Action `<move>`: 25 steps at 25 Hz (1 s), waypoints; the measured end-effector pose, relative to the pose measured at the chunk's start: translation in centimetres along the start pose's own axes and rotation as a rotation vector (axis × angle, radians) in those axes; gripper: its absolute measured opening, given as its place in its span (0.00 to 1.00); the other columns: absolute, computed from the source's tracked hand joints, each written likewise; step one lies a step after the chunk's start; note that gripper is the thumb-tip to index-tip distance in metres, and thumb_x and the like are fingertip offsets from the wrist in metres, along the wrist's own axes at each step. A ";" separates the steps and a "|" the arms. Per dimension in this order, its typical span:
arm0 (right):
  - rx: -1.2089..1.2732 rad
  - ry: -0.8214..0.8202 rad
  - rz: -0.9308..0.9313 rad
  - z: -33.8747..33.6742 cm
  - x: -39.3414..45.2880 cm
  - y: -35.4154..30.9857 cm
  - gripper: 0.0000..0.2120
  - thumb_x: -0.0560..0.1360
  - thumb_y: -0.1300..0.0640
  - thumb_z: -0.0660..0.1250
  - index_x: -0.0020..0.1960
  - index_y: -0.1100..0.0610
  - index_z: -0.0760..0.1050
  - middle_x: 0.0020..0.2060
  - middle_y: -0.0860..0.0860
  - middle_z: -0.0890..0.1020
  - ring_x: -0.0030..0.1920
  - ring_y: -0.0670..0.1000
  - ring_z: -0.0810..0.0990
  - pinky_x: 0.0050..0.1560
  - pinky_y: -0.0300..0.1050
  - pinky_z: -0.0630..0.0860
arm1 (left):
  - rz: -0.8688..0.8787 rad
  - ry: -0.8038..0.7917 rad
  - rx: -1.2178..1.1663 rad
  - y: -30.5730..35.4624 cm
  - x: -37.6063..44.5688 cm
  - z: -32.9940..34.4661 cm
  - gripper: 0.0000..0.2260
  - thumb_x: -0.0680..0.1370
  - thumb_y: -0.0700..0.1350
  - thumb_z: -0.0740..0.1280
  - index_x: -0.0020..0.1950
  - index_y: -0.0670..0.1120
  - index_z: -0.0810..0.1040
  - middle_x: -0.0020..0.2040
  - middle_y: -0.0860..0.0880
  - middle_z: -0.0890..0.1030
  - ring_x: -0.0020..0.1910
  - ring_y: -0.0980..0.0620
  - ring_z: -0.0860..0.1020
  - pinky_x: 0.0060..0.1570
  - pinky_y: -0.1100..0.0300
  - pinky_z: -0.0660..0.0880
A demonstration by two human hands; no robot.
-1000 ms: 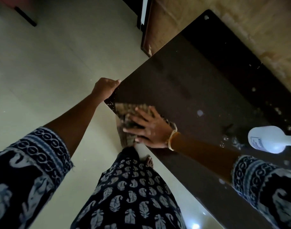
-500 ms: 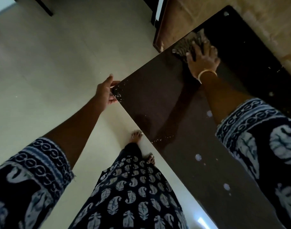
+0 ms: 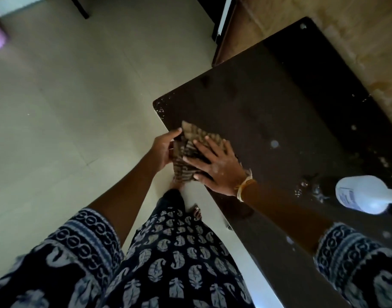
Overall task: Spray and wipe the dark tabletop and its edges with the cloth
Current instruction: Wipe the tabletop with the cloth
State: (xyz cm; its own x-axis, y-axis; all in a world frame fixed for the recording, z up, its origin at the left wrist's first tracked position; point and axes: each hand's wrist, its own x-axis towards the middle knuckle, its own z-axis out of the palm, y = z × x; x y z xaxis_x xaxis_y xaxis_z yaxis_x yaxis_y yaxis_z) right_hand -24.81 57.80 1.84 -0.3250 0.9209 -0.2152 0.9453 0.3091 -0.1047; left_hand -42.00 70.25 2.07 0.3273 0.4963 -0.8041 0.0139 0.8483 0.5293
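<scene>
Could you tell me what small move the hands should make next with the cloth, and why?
Probably slide the cloth forward along the near edge to the tabletop corner, where droplets glisten. The right hand presses it flat, part hangs over the edge, and the left hand pinches that overhang.

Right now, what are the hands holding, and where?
The cloth. The right hand presses flat on top of it; the left hand grips its end hanging over the table edge.
</scene>
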 end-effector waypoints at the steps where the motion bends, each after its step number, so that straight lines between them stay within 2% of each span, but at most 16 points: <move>1: -0.007 -0.007 -0.107 -0.1 -0.7 0.8 0.26 0.79 0.36 0.52 0.76 0.37 0.56 0.78 0.51 0.55 0.78 0.60 0.52 0.71 0.70 0.51 | -0.012 -0.011 0.012 -0.9 -0.4 0.2 0.09 0.78 0.50 0.66 0.49 0.46 0.80 0.41 0.47 0.83 0.34 0.51 0.82 0.32 0.62 0.77; 3: -0.054 -0.003 -0.185 -0.3 -1.6 4.2 0.25 0.79 0.36 0.52 0.75 0.37 0.57 0.78 0.51 0.56 0.77 0.59 0.53 0.71 0.68 0.52 | -0.050 -0.034 0.045 -2.6 -0.8 0.9 0.08 0.78 0.50 0.66 0.51 0.47 0.79 0.46 0.46 0.83 0.39 0.50 0.83 0.37 0.60 0.78; 4: -0.070 0.021 -0.116 -0.3 -1.9 6.3 0.25 0.78 0.36 0.52 0.75 0.37 0.58 0.78 0.51 0.58 0.77 0.59 0.55 0.70 0.68 0.54 | -0.065 -0.038 0.054 -3.2 -0.9 1.1 0.08 0.78 0.50 0.66 0.54 0.48 0.78 0.48 0.46 0.83 0.43 0.48 0.83 0.41 0.58 0.78; 5: -0.071 0.058 0.032 -0.2 -2.3 8.7 0.25 0.78 0.35 0.53 0.74 0.36 0.59 0.77 0.51 0.60 0.76 0.60 0.57 0.68 0.68 0.58 | -0.072 -0.038 0.046 -3.7 -0.9 1.3 0.10 0.78 0.49 0.67 0.57 0.47 0.78 0.51 0.45 0.83 0.48 0.46 0.83 0.44 0.56 0.78; 7: -0.016 0.120 0.458 -0.3 -4.0 13.2 0.26 0.77 0.35 0.54 0.74 0.36 0.59 0.76 0.52 0.62 0.75 0.62 0.59 0.66 0.68 0.62 | -0.070 -0.022 0.009 -4.3 -0.8 1.4 0.16 0.77 0.48 0.68 0.63 0.45 0.76 0.56 0.43 0.83 0.54 0.43 0.82 0.47 0.53 0.78; 10: 0.125 0.102 1.019 -0.7 -6.1 17.0 0.27 0.78 0.36 0.53 0.76 0.38 0.55 0.78 0.52 0.56 0.76 0.62 0.54 0.69 0.69 0.57 | -0.057 -0.039 -0.011 -4.5 -1.0 1.1 0.18 0.77 0.47 0.69 0.65 0.42 0.75 0.57 0.42 0.83 0.54 0.42 0.82 0.46 0.52 0.80; 12: 0.188 0.091 1.205 -1.2 -5.2 16.0 0.27 0.79 0.38 0.51 0.77 0.40 0.54 0.78 0.53 0.54 0.77 0.62 0.51 0.69 0.72 0.54 | -0.057 -0.040 -0.012 -4.6 -1.0 0.7 0.19 0.77 0.46 0.70 0.65 0.40 0.75 0.57 0.40 0.82 0.53 0.42 0.83 0.45 0.53 0.81; 14: 0.204 0.120 1.204 -1.3 -3.4 12.5 0.26 0.79 0.38 0.51 0.76 0.40 0.55 0.78 0.54 0.56 0.77 0.63 0.52 0.68 0.73 0.54 | -0.059 -0.050 -0.025 -4.7 -1.0 0.5 0.17 0.77 0.45 0.69 0.62 0.39 0.76 0.57 0.39 0.82 0.53 0.43 0.83 0.46 0.52 0.82; 15: 0.181 0.141 1.133 -0.9 -2.8 10.0 0.26 0.79 0.37 0.51 0.76 0.40 0.56 0.77 0.54 0.57 0.76 0.63 0.54 0.67 0.74 0.55 | -0.061 -0.063 -0.031 -4.7 -0.9 0.3 0.16 0.77 0.45 0.69 0.61 0.39 0.76 0.56 0.39 0.82 0.53 0.43 0.83 0.47 0.52 0.82; 17: 0.122 0.150 0.888 0.0 -2.9 4.1 0.25 0.78 0.37 0.52 0.75 0.38 0.59 0.76 0.53 0.61 0.75 0.63 0.57 0.66 0.73 0.57 | -0.063 -0.088 -0.022 -4.7 -0.9 0.0 0.13 0.78 0.44 0.68 0.59 0.39 0.76 0.53 0.39 0.82 0.52 0.44 0.83 0.48 0.53 0.82; 20: 0.054 0.056 0.461 1.6 -5.6 -3.2 0.25 0.79 0.37 0.50 0.76 0.37 0.56 0.77 0.52 0.58 0.76 0.61 0.54 0.68 0.73 0.56 | -0.054 -0.120 0.050 -4.4 -0.9 -0.5 0.03 0.78 0.41 0.67 0.49 0.42 0.75 0.44 0.44 0.80 0.44 0.49 0.83 0.48 0.54 0.80; 22: 0.065 0.037 0.280 1.4 -6.4 -2.0 0.25 0.79 0.36 0.52 0.75 0.36 0.56 0.78 0.50 0.57 0.77 0.59 0.54 0.70 0.71 0.54 | -0.047 -0.140 0.105 -4.1 -0.9 -0.8 0.03 0.78 0.39 0.67 0.49 0.41 0.75 0.43 0.45 0.81 0.42 0.50 0.84 0.48 0.55 0.82; 23: 0.057 0.068 0.267 1.5 -6.6 0.0 0.26 0.78 0.36 0.54 0.75 0.36 0.58 0.77 0.50 0.58 0.77 0.58 0.56 0.70 0.70 0.56 | -0.050 -0.140 0.115 -3.9 -0.9 -1.0 0.02 0.77 0.38 0.68 0.48 0.41 0.76 0.42 0.46 0.83 0.41 0.50 0.85 0.48 0.55 0.82; 25: 0.038 0.133 0.423 1.6 -7.5 4.6 0.26 0.77 0.35 0.56 0.73 0.37 0.62 0.76 0.50 0.62 0.76 0.58 0.59 0.69 0.66 0.59 | -0.054 -0.138 0.131 -3.7 -1.1 -1.5 0.01 0.77 0.37 0.68 0.47 0.41 0.78 0.39 0.47 0.85 0.42 0.50 0.85 0.46 0.57 0.82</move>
State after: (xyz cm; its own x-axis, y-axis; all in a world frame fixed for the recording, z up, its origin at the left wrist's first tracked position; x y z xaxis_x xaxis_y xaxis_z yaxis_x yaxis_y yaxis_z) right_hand -18.10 51.95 1.39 0.0992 0.9877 -0.1206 0.9916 -0.1083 -0.0706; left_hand -43.77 66.89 0.60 0.4493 0.4128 -0.7923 0.1551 0.8374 0.5242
